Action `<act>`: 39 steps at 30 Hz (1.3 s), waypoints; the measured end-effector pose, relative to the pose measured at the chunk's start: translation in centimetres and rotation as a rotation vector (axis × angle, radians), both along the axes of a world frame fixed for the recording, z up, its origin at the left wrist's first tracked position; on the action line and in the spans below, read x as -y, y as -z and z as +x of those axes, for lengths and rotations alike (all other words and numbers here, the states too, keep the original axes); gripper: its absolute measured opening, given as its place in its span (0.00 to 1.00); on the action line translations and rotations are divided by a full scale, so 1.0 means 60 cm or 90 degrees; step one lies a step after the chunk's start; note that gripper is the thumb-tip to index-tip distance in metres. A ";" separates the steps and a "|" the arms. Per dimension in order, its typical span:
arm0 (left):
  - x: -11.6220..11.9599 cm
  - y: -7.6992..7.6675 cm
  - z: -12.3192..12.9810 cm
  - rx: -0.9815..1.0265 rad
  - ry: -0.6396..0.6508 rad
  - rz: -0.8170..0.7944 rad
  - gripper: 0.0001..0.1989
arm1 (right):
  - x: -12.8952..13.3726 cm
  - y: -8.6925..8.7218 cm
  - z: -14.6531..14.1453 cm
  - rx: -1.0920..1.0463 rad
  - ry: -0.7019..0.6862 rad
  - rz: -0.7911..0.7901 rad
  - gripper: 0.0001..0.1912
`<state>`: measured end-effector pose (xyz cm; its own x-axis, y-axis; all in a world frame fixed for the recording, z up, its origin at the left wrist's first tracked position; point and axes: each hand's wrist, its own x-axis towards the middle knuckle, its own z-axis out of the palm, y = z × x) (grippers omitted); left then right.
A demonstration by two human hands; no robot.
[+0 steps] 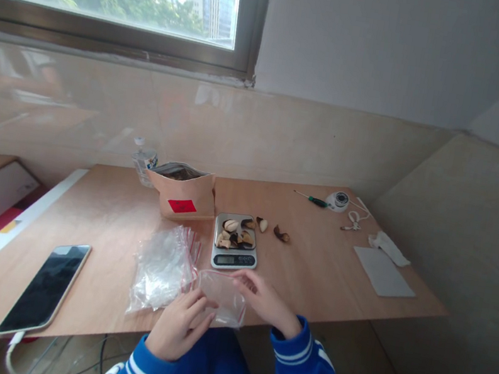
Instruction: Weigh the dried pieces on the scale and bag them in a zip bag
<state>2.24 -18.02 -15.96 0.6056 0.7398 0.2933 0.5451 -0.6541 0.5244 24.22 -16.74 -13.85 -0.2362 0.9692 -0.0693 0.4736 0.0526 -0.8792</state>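
Note:
A clear zip-lock bag with a red strip along its top lies at the table's front edge. My right hand pinches the bag's top edge near its right corner. At the bag's left side is my left hand, its fingers loosely bent and thumb apart, touching the plastic. A stack of clear zip-lock bags with red strips lies just left. Behind the single bag stands a small digital scale, holding several pale and dark brown dried pieces; their exact kind is unclear.
An open brown paper pouch with a red label stands behind the bags, beside a plastic bottle. Two loose pieces lie right of the scale. A phone is at left. Far right are a screwdriver, a small camera and white paper.

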 end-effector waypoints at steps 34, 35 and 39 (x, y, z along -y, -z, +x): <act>0.003 0.005 0.033 0.268 -0.185 -0.051 0.13 | -0.057 0.167 0.076 0.109 0.406 0.391 0.13; 0.004 0.004 0.031 0.266 -0.186 -0.046 0.13 | -0.058 0.161 0.069 0.112 0.399 0.388 0.13; 0.005 -0.010 0.020 0.261 -0.188 -0.031 0.13 | -0.068 0.126 0.024 0.143 0.316 0.395 0.14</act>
<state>3.42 -18.34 -15.37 0.2108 0.8808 0.4239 0.4461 -0.4726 0.7600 25.66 -12.68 -21.42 0.1851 0.8347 0.5187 0.7302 0.2365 -0.6410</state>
